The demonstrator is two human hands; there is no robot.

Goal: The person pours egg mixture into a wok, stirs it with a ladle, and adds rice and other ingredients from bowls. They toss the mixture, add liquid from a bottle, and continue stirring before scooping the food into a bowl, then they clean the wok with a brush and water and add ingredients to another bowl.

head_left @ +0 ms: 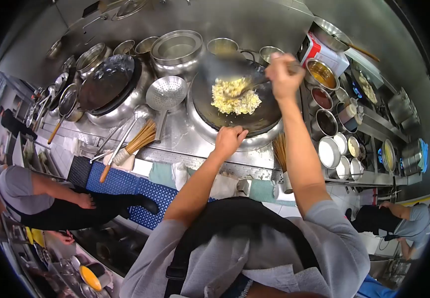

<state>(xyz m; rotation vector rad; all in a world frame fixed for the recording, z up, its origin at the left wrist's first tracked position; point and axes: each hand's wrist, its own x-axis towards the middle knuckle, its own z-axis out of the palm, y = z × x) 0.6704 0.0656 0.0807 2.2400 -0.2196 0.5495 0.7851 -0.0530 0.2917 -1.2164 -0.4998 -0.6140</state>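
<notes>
A dark wok (205, 105) sits on the round burner in front of me, with yellow and white egg fried rice (235, 97) heaped in its middle. My left hand (231, 140) is closed on the wok's near rim. Above the wok's right side, my right hand (285, 77) grips the handle of a metal ladle (255, 83). The ladle slants down to the left into the rice. Motion blurs its head and the far left part of the wok, and rice partly covers the head.
Left of the wok lie a perforated skimmer (167, 93) and a bamboo brush (138, 139); a second wok (108, 84) stands further left. Metal pots (177, 47) line the back. Sauce containers (322, 74) and white tubs (329, 152) fill the right. Other people stand at left and right.
</notes>
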